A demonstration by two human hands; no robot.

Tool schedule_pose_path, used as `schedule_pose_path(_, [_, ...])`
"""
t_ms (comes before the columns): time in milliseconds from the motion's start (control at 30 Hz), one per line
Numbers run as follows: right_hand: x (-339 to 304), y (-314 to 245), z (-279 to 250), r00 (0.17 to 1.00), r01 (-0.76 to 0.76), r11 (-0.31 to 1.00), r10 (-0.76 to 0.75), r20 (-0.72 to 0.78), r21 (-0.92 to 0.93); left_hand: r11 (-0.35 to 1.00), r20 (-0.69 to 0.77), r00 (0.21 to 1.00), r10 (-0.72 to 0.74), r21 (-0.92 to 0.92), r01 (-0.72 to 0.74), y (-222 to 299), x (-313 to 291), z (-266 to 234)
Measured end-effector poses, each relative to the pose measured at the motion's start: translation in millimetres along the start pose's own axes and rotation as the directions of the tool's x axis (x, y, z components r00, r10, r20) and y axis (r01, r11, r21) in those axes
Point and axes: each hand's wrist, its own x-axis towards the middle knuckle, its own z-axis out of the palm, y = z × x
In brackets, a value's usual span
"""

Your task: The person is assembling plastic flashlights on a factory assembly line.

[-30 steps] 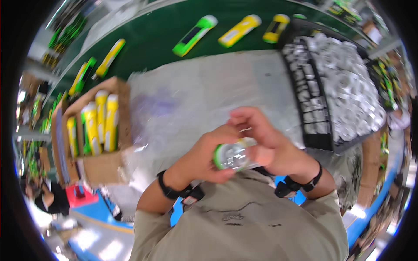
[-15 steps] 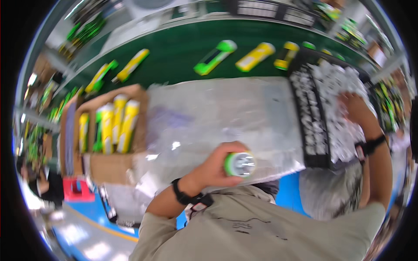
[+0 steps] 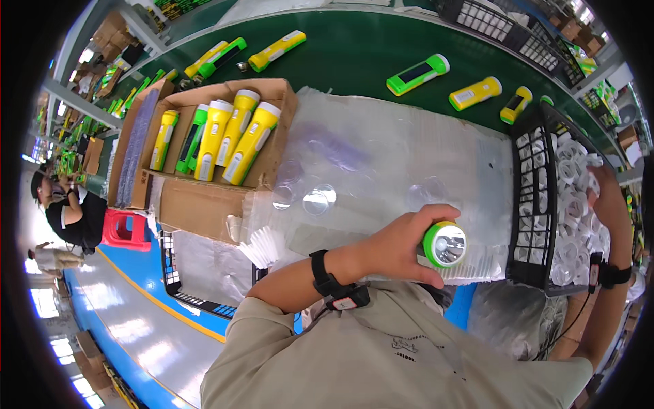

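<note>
My left hand (image 3: 409,242) is closed around a flashlight (image 3: 446,245) with a green rim, its shiny reflector turned up toward me above the front edge of the work surface. My right hand (image 3: 608,201) reaches into a black plastic crate (image 3: 531,211) heaped with white and clear plastic rings (image 3: 571,198). Its fingers are partly hidden at the crate's far right side, and I cannot make out whether they grip a ring. Thin clear discs (image 3: 319,200) lie on the plastic-covered table (image 3: 388,143) left of my left hand.
A cardboard box (image 3: 279,153) at left holds several yellow and green flashlights (image 3: 251,143). More flashlights (image 3: 419,73) lie along the green conveyor belt (image 3: 354,51) behind. White strips (image 3: 259,247) sit by the table's front left. A red stool (image 3: 126,230) and a seated person (image 3: 71,215) are farther left.
The whole view has swung, so the table, box and crate sit farther right. My left hand still holds the flashlight, and my right hand is still in the crate.
</note>
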Motion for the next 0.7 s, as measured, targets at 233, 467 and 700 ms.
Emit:
schedule_pose_path(233, [18.0,-235.2,-106.8,0.86,0.366,0.625,-0.51,0.007,0.689,0.952,-0.1,0.987,-0.126,0.267,0.149,-4.1,3.2,-0.1])
schedule_pose_path(467, [22.5,-286.6,-74.5,0.749,0.561,0.582,-0.66,-0.062,0.589,0.958,-0.161,0.986,-0.046,0.273,0.089,-15.1,7.4,8.6])
schedule_pose_path(700, [20.1,-303.0,-81.4,0.821,0.312,0.821,-0.486,0.298,0.478,0.934,-0.13,0.988,-0.081,0.337,0.121,-10.6,10.9,7.7])
